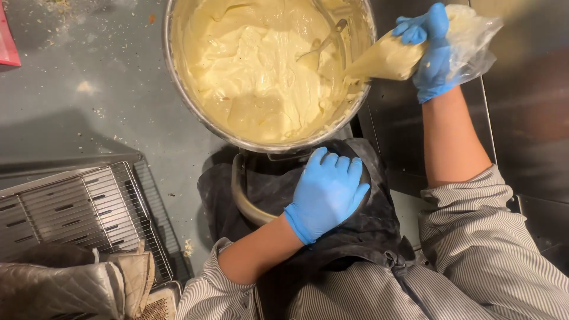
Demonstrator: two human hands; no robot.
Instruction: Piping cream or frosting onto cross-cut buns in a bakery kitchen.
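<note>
A large steel mixing bowl (178,77) full of pale yellow batter stands on the floor below me, with a metal utensil (323,42) sunk in the batter. My right hand (431,56), in a blue glove, grips a clear piping bag (391,58) filled with the batter; the bag's tip rests over the bowl's right rim. My left hand (327,192), also gloved in blue, lies flat with fingers together on a dark cloth (367,231) over a round pan (244,201) at my lap. It holds nothing.
A wire cooling rack (77,207) lies at the lower left, with quilted oven mitts (71,284) in front of it. A red object (7,41) shows at the left edge. Crumbs dot the grey floor (89,89). A dark metal surface (533,106) runs along the right.
</note>
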